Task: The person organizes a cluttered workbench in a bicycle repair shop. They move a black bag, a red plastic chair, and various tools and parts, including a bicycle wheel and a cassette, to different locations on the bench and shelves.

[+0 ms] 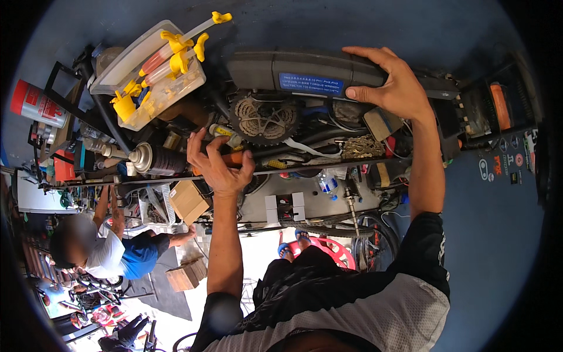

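My right hand grips the right part of a long black tool case with a blue label. Its thumb presses the front face and its fingers lie over the far edge. The case stands along the back of a cluttered shelf. My left hand is over the shelf's front edge, fingers apart and bent. Behind those fingers shows an orange handle; whether they touch it I cannot tell. A bicycle cassette lies just below the case, and a spray can is left of my left hand.
A clear plastic bin of yellow-capped syringes stands at the back left. A gold chain and a small cardboard box lie on the shelf. A red-lidded tub is far left. Another person works below left.
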Action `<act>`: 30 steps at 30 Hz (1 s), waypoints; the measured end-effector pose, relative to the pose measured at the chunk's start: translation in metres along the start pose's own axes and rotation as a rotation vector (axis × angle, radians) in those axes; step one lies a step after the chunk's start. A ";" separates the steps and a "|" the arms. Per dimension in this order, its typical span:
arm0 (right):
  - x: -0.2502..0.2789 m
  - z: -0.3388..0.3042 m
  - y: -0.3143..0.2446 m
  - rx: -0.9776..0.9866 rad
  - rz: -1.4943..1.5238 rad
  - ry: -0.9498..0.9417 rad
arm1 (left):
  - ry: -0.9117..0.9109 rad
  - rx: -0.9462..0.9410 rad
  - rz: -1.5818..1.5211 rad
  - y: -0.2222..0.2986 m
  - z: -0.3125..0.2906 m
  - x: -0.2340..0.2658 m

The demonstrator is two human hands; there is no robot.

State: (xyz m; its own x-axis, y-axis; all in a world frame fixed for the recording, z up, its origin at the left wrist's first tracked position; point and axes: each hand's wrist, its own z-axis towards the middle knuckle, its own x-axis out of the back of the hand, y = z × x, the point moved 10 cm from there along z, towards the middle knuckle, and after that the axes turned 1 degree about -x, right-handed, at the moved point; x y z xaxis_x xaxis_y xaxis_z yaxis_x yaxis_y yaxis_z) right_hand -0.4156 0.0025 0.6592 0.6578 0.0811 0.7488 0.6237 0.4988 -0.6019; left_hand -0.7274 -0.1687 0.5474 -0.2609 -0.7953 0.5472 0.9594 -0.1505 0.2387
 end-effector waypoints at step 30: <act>-0.027 -0.099 0.032 0.212 -0.205 0.870 | -0.188 -0.288 0.166 0.043 0.115 -0.028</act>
State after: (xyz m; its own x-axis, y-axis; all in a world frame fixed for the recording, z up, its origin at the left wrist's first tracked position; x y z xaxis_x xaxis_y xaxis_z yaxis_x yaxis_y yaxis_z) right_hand -0.3715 -0.0693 0.5927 0.6822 -0.6619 0.3106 0.7294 0.5865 -0.3520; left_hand -0.6916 -0.0853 0.6348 -0.0889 -0.7048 0.7038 0.9742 -0.2085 -0.0858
